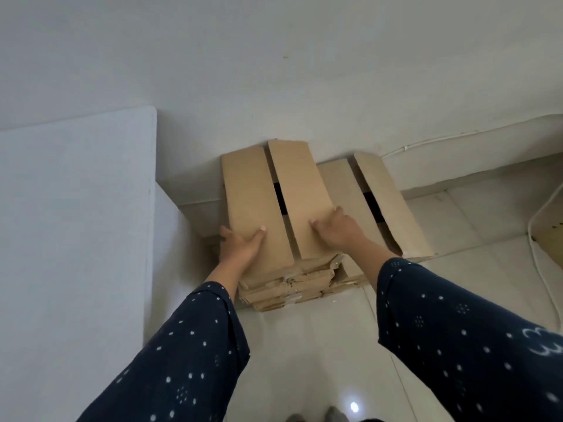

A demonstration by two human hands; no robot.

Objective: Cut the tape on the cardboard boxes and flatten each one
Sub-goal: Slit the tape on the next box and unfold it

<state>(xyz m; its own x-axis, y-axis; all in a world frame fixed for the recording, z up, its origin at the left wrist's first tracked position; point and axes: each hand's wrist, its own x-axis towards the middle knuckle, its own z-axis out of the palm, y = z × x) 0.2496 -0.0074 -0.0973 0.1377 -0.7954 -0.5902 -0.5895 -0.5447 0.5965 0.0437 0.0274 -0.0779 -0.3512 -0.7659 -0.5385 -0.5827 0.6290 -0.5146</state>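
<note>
Though wall (pixel 274 86)-tight, box (pixel 253 190) (left hand (pixel 240 243) edgewise)

Wall (pixel 304 71) blocks 12 o'clock of the box stack (pixel 249 193); a white panel (pixel 76 208) crowds 9, perhaps with a slim gap; another flattened box (pixel 341 184) fills 3; floor (pixel 304 345) lies open at 6.

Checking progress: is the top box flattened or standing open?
Flattened. The top box lies flat on the stack, left hand and right hand gripping its edges.
</note>
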